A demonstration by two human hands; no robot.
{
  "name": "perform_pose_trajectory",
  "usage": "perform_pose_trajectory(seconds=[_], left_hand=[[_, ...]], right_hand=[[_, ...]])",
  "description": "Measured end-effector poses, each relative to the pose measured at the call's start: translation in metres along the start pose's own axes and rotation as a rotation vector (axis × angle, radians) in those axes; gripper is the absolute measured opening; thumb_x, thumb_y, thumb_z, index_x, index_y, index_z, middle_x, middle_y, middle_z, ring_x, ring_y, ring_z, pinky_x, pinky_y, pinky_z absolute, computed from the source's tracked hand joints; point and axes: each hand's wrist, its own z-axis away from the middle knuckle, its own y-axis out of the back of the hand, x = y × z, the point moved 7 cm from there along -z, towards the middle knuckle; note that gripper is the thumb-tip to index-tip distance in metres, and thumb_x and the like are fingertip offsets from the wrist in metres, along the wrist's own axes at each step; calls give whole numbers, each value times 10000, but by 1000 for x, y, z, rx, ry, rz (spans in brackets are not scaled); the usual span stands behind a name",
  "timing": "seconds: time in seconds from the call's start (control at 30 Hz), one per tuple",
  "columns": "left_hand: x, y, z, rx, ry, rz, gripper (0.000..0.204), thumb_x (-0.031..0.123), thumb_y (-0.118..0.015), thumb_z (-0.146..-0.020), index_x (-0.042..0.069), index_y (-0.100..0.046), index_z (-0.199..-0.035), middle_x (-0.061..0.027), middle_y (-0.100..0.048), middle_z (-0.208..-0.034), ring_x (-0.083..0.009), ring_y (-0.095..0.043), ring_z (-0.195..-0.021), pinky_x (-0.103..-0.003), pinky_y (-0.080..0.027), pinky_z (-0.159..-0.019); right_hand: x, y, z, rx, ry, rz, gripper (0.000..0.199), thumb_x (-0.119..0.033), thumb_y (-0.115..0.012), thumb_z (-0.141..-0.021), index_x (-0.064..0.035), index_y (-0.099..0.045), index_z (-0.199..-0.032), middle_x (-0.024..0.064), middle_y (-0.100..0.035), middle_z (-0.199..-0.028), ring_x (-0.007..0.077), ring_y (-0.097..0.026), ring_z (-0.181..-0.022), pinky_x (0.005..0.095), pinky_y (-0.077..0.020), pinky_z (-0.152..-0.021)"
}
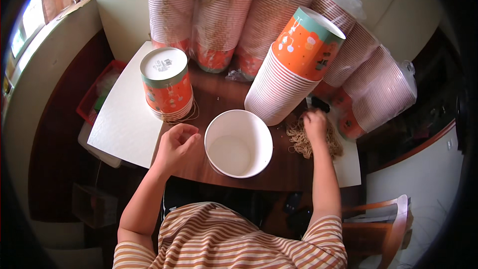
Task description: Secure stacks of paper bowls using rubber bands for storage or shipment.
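Observation:
A white paper bucket [238,143] stands upright and empty on the dark wooden table [219,94], between my hands. My left hand [177,143] hovers just left of it, fingers loosely curled, holding nothing that I can see. My right hand [315,123] reaches out to the right and rests fingers-down on a pile of thin tan strings [303,142]. A leaning stack of nested orange paper buckets [289,69] lies just behind that hand. A short upside-down stack of orange buckets [167,85] stands to the back left, with string looped around its base.
Several long sleeves of nested buckets in clear plastic [219,15] lean against the back wall and to the right [383,89]. A white board [127,119] covers the table's left part. A red basket [94,94] sits at the left, a wooden chair [393,219] at the lower right.

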Motion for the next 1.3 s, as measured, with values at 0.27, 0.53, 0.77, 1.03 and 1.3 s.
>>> perform_pose_trajectory(seconds=[0.27, 0.53, 0.77, 1.03, 1.3], left_hand=[[-27, 9, 10, -2, 7, 21, 190, 139, -643, -867, -29, -622, -953, 13, -580, -653, -33, -488, -586, -204, -403, -533], [14, 10, 20, 58, -194, 130, 73, 45, -632, -858, -18, -619, -893, -3, -559, -724, -36, -464, -605, -197, -386, -552], [68, -6, 37, -39, -389, 92, 59, -24, -623, -834, -9, -629, -890, -37, -580, -862, -56, -475, -676, -189, -385, -599], [89, -26, 54, -195, -444, 214, 66, -71, -587, -835, -36, -616, -883, -73, -588, -895, -87, -542, -748, -203, -427, -630], [90, -65, 81, -493, -157, 465, 281, 36, -589, -903, -8, -555, -1178, -90, -566, -1133, -82, -569, -818, -212, -464, -705]], right_hand=[[42, 84, -25, 303, -428, -926, 164, -138, -605, -918, -6, -682, -977, 21, -660, -842, 72, -570, -721, 212, -464, -700], [-6, 154, -36, 278, -232, -720, 145, -121, -622, -906, 17, -650, -940, 31, -636, -867, 93, -586, -788, 222, -461, -753], [-33, 199, -66, 284, -363, -1187, 152, -173, -563, -942, -24, -592, -938, 80, -625, -862, 99, -570, -674, 253, -493, -651], [-129, 192, -48, -140, -146, -771, 91, -33, -592, -878, -8, -610, -792, 3, -602, -730, 50, -529, -646, 203, -434, -587], [-234, 179, -16, -393, 120, -682, 58, -46, -669, -815, -7, -635, -790, 90, -607, -701, 177, -593, -603, 294, -447, -543]])
